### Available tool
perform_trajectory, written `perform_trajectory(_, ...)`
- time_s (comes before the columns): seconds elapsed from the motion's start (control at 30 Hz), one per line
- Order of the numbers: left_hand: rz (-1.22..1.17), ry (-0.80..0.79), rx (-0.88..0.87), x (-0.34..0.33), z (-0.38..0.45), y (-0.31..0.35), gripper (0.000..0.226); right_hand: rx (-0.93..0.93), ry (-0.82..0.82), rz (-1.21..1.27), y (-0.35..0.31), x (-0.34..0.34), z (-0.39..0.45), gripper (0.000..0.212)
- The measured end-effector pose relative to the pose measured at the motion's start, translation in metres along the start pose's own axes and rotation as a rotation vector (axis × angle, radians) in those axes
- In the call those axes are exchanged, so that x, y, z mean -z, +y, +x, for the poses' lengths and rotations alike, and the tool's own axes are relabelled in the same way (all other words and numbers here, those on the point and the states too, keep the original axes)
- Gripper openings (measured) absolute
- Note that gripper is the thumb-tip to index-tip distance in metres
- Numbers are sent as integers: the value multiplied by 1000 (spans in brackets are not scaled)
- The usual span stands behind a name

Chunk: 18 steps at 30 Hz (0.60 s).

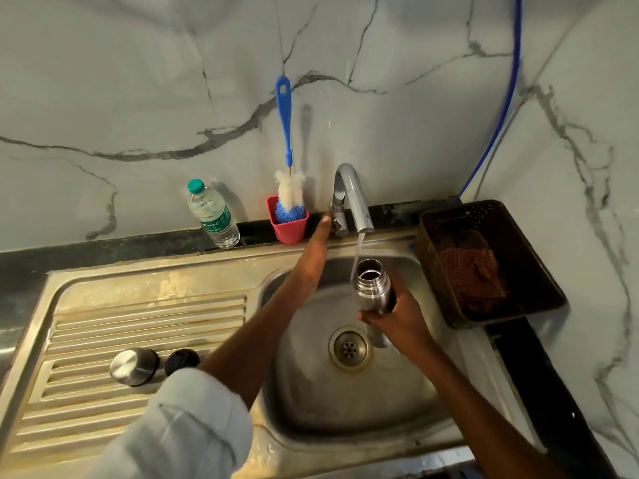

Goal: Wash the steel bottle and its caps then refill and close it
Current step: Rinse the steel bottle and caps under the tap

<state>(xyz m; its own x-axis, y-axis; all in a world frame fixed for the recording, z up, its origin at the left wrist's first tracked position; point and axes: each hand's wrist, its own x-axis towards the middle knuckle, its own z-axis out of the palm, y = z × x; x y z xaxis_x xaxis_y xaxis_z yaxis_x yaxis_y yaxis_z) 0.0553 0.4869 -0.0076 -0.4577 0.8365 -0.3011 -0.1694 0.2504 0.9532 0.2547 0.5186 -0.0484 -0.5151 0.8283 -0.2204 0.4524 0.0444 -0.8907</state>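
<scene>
A steel sink [155, 292] sits below a marble wall, two caps [135, 366] on its left drainboard. The right hand [397, 319] grips the steel bottle [373, 286] beside the running tap [349, 198]; the left hand [316, 254], fingers straight, touches the tap's handle.

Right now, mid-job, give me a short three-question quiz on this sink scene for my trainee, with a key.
1. True or false: the steel bottle is capped.
2. Which hand holds the bottle? A) left hand B) right hand C) neither
3. Fill in: the steel cap and the black cap lie on the ______ beside the basin.

Key:
1. False: its mouth is open, beside the stream from the tap.
2. B: the right hand grips the bottle's body, while the left hand reaches to the tap handle.
3. Drainboard, the ribbed part of the sink to the left.
</scene>
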Motion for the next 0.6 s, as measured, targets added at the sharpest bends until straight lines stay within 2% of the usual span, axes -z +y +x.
perform_trajectory(0.23, 82, -129, -3, -14, 9, 5, 74, 87, 109, 14, -13, 14, -21, 82)
perform_trajectory(0.33, 91, 2, -44, -12, -13, -5, 63, 249, 178, 72, -46, 22, -32, 87)
perform_trajectory(0.43, 27, 172, -6, -1, -51, -38, 48, 384, 276, 153, -63, 24, -43, 81)
perform_trajectory(0.5, -23, 267, 29, 14, -75, -72, 50, 298, 274, 180, -45, 12, -45, 77)
perform_trajectory(0.6, 30, 373, 69, 29, -107, -104, 63, -14, 110, 59, 3, -10, -46, 72)
